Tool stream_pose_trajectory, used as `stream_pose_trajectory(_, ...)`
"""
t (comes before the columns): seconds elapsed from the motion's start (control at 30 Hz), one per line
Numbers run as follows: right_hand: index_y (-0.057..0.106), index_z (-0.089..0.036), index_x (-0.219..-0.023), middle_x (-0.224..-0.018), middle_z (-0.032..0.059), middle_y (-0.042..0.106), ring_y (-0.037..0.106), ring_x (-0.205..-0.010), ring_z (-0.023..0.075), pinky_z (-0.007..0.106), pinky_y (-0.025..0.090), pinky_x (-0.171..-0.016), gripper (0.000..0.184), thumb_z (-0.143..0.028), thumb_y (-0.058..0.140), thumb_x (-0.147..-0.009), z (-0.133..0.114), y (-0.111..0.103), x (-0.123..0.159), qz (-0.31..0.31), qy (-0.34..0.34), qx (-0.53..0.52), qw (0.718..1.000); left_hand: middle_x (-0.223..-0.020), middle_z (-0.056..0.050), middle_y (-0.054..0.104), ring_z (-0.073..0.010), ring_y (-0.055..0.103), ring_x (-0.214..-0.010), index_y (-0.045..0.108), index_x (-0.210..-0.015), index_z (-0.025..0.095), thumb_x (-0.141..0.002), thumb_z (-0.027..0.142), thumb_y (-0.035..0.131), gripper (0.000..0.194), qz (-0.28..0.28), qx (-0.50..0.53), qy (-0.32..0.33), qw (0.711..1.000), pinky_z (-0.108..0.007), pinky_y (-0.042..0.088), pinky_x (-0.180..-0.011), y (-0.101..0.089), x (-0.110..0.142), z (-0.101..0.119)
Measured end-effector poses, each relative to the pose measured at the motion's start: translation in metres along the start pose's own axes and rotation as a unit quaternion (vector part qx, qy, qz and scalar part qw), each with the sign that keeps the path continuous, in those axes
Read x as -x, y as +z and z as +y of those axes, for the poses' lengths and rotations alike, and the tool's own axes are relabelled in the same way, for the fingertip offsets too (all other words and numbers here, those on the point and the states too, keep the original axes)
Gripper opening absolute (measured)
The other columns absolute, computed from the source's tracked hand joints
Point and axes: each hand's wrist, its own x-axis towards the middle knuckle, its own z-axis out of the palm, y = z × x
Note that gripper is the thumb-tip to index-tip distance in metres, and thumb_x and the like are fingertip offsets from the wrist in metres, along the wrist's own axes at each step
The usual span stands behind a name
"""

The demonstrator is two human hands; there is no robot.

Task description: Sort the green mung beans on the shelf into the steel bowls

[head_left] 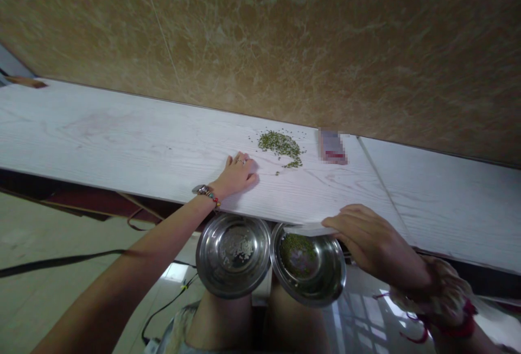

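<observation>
My left hand [239,175] rests on the white wood-grain tabletop, fingers slightly bent and thumb apart, holding nothing. Just right of it lies a loose spread of small green beans [280,145], some with pale grains among them. My right hand [366,234] pinches a thin white card-like piece [311,229] at the table's front edge, above the right steel bowl [336,267]. Green beans [299,253] lie in that bowl. Beside it, the left steel bowl [209,275] contains whitish grains [240,248]. Both bowls sit on my lap.
A blurred-out rectangular item [332,146] lies right of the bean spread, near the brown marbled wall [260,33]. A seam crosses the tabletop on the right. Below the left forearm, a black strap [61,263] and a cable [166,305] hang over the tiled floor.
</observation>
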Motion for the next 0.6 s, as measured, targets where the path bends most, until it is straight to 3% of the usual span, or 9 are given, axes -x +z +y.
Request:
stream_pose_trajectory(0.17,0.063,-0.018,-0.097,-0.079,0.0038,0.072,0.064,-0.072,0.0158,0.030,0.047,-0.072,0.020,-0.018,0.044,-0.093,0.017,0.006,-0.006,0.047,0.034,0.071,0.996,-0.136,-0.016,0.050,-0.0325,0.038,-0.133,0.055,-0.121,0.017,-0.090,0.033,0.043,0.037,0.004,0.028,0.011,1.000,-0.054,0.031,-0.106,-0.003,0.004,0.009)
stream_pose_trajectory(0.33,0.066,-0.015,-0.097,-0.080,0.0063,0.073,0.064,-0.072,0.0178,0.031,0.045,-0.070,0.021,-0.015,0.045,-0.091,0.036,0.028,-0.024,0.090,0.075,0.146,0.982,-0.140,-0.014,0.048,-0.0275,0.040,-0.132,0.053,-0.125,0.019,-0.092,0.032,0.040,0.038,-0.009,0.041,0.045,0.998,-0.050,0.029,-0.109,-0.004,0.005,0.007)
stream_pose_trajectory(0.6,0.068,-0.014,-0.101,-0.080,0.0080,0.073,0.063,-0.076,0.0207,0.033,0.041,-0.073,0.028,-0.011,0.044,-0.088,0.061,0.060,-0.047,0.046,0.126,0.194,0.972,-0.140,-0.013,0.049,-0.0266,0.040,-0.133,0.053,-0.126,0.021,-0.091,0.034,0.043,0.038,-0.006,0.048,0.034,0.998,-0.050,0.029,-0.109,0.000,0.004,0.005)
